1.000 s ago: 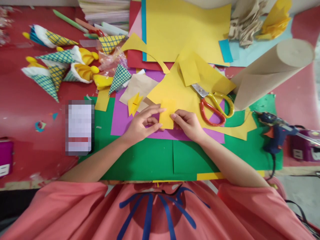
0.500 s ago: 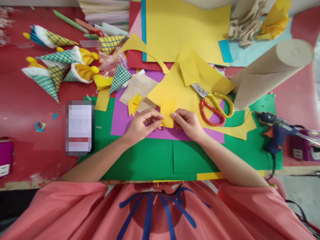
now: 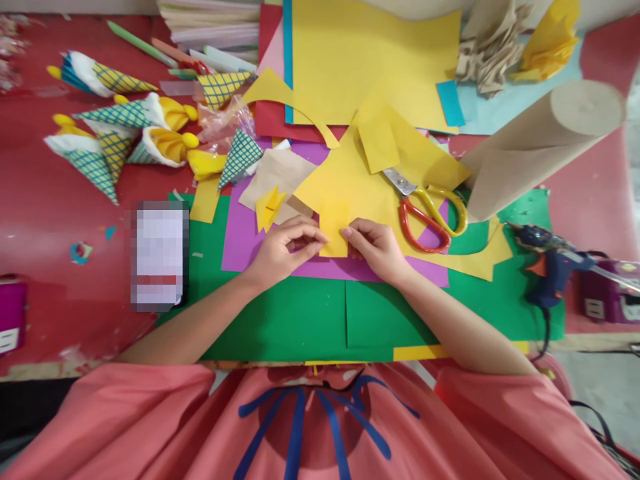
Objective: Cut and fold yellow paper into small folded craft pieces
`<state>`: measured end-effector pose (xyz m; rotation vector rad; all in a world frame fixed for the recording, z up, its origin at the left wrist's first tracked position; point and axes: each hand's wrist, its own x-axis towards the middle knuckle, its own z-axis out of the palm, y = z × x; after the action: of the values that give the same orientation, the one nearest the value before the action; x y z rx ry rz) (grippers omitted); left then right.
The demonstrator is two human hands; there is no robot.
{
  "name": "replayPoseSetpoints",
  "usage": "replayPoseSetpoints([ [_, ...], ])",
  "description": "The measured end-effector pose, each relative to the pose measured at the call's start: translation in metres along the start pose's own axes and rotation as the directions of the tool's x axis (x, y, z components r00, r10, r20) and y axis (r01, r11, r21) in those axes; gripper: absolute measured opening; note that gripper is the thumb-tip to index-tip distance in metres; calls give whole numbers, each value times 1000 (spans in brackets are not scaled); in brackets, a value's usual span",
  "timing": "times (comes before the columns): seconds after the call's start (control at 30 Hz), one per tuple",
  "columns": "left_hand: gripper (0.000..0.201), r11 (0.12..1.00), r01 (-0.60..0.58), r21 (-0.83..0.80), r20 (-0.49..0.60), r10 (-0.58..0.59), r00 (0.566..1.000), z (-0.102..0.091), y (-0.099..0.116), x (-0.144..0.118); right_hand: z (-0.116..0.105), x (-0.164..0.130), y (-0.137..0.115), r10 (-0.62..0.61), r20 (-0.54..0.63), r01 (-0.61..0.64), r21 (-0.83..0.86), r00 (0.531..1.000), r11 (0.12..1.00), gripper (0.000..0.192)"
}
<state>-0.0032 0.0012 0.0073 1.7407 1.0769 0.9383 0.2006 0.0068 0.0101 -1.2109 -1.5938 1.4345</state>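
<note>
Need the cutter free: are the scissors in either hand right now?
No, the scissors lie on yellow paper, apart from the right hand.

1. My work is brightly and evenly lit; colours look saturated and nothing sits in darkness.
2. Shadows are soft and short; a faint one lies under my left hand (image 3: 285,250) on the purple sheet (image 3: 240,240).
3. The red table (image 3: 60,220) carries a mild sheen; no harsh glare.
4. The centre is sharp; the edges bend and smear, and the cardboard roll (image 3: 545,143) looks stretched.
5. One rectangle (image 3: 160,255) is pixelated.
</note>
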Motion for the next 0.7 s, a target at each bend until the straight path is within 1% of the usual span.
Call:
replayPoseSetpoints([
  [0.1,6,1000,-4,-11,-8,4,1000,0,1,-1,0,0,0,1,4,-1,3,1000,1000,44],
  [0.17,9,998,11,-58,-3,-11,1000,1,0,-2,0,0,0,4,9,-4,6,1000,1000,44],
  [0.33,27,980,68,-185,7,-68,998,2,-5,-4,0,0,0,13,10,-13,6,1000,1000,45],
  [0.53,47,973,22,-228,13,-19,1000,3,-9,-3,0,-1,0,5,18,-5,10,1000,1000,44],
  [0.7,57,965,29,-261,33,-21,999,3,-8,-4,0,-1,1,-19,22,19,0,1000,1000,44],
])
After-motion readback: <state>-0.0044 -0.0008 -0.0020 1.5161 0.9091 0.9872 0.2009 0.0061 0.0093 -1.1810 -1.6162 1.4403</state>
